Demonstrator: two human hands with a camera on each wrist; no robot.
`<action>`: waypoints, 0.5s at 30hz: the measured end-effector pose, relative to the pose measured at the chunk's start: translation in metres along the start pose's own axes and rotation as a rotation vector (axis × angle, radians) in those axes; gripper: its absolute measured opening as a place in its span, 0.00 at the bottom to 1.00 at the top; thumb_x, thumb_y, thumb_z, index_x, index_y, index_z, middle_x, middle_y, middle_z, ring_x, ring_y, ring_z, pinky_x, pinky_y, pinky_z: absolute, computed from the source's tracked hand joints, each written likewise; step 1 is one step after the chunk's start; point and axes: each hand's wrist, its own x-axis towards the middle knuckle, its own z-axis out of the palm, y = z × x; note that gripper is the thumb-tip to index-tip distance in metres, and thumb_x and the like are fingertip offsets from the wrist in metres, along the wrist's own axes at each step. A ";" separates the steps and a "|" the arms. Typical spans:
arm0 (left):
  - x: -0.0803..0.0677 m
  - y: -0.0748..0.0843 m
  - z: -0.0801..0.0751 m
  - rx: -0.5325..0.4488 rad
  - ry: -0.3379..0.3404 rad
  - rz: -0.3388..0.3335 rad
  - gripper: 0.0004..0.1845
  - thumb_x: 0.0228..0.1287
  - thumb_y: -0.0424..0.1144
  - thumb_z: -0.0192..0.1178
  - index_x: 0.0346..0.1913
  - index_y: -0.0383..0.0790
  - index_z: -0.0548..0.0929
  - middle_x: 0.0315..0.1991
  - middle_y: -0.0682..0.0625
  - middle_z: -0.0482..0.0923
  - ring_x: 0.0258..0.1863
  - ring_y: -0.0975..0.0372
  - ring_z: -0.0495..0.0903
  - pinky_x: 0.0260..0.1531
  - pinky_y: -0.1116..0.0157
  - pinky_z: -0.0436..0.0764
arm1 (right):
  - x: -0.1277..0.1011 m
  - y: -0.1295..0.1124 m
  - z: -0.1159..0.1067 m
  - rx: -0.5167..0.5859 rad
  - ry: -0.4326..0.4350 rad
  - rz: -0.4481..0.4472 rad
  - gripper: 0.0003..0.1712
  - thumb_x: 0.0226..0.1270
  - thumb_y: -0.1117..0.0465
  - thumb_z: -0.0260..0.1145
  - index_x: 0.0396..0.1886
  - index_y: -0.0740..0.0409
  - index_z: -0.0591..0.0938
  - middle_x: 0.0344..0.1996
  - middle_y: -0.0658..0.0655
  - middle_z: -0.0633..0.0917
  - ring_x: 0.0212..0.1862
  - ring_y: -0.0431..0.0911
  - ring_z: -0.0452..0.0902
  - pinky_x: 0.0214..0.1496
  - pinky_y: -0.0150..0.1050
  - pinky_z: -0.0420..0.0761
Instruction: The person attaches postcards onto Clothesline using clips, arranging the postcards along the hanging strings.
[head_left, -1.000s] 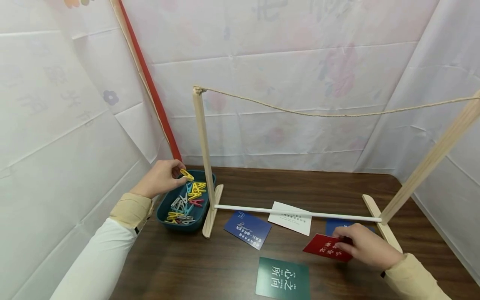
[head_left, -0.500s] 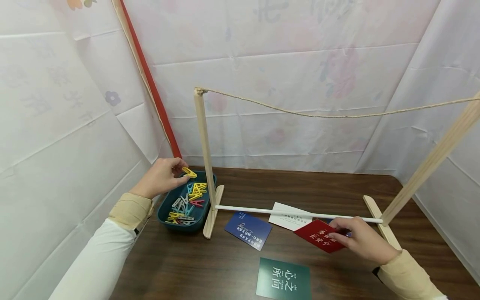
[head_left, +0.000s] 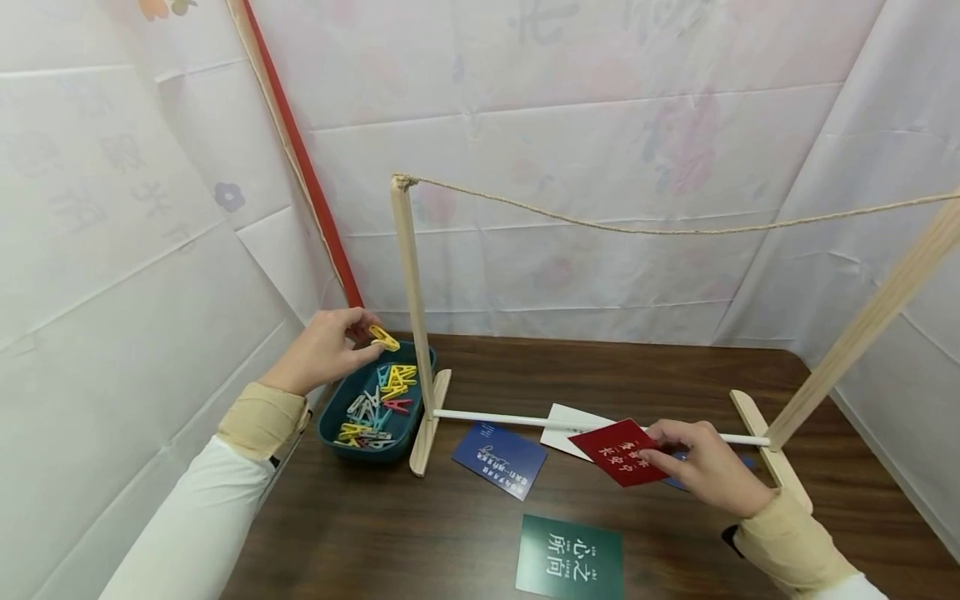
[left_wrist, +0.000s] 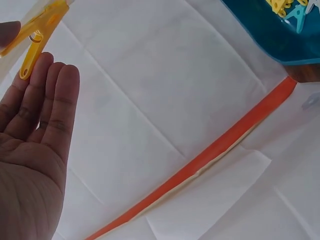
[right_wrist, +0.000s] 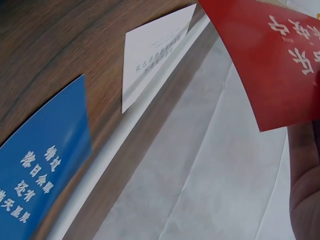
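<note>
My left hand (head_left: 330, 350) pinches a yellow clothespin (head_left: 385, 337) between thumb and fingers, above the far end of a teal basket (head_left: 327, 433). The left wrist view shows the yellow clothespin (left_wrist: 42, 32) close up, its handles between thumb and fingertips. With thumb and fingers my right hand (head_left: 705, 467) grips the right corner of a red card (head_left: 618, 452) with white characters. That card is raised and tilted, overlapping the white card (head_left: 561, 429) in the head view. Behind the right hand a blue card (right_wrist: 47, 165) lies partly hidden.
A wooden frame with a left post (head_left: 411, 283), a right post (head_left: 862, 333) and a white bottom rod (head_left: 495, 417) carries a sagging twine (head_left: 585, 223). Another blue card (head_left: 501, 460) and a green card (head_left: 572, 557) lie on the table (head_left: 337, 525). Several clothespins (head_left: 371, 408) fill the basket.
My right hand has lifted the red card and carried it left and away from me, toward the white card. The left hand has risen slightly with the yellow clothespin.
</note>
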 end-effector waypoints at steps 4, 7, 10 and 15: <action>0.002 0.004 -0.003 -0.001 0.011 0.021 0.12 0.69 0.33 0.72 0.52 0.31 0.88 0.41 0.41 0.90 0.40 0.51 0.87 0.47 0.46 0.90 | 0.006 -0.004 0.004 -0.008 0.045 0.013 0.14 0.64 0.75 0.78 0.39 0.51 0.88 0.35 0.55 0.93 0.35 0.34 0.87 0.34 0.31 0.88; 0.002 0.006 -0.006 -0.004 0.023 0.041 0.11 0.69 0.32 0.73 0.50 0.32 0.88 0.42 0.41 0.90 0.40 0.51 0.88 0.47 0.46 0.90 | 0.011 -0.007 0.007 -0.005 0.068 0.018 0.13 0.64 0.75 0.78 0.39 0.53 0.89 0.35 0.58 0.93 0.34 0.34 0.88 0.33 0.31 0.88; 0.003 0.009 -0.008 -0.001 0.036 0.056 0.11 0.68 0.32 0.74 0.49 0.33 0.88 0.42 0.41 0.90 0.40 0.51 0.88 0.48 0.45 0.89 | 0.015 -0.009 0.009 0.001 0.083 0.023 0.12 0.64 0.76 0.77 0.40 0.56 0.89 0.35 0.59 0.94 0.33 0.36 0.89 0.33 0.31 0.88; 0.003 0.012 -0.012 -0.010 0.044 0.056 0.11 0.67 0.32 0.75 0.49 0.33 0.89 0.42 0.41 0.90 0.40 0.52 0.88 0.50 0.43 0.89 | 0.023 -0.015 0.011 0.021 0.105 0.059 0.12 0.63 0.75 0.78 0.40 0.57 0.89 0.36 0.58 0.94 0.32 0.38 0.90 0.34 0.30 0.89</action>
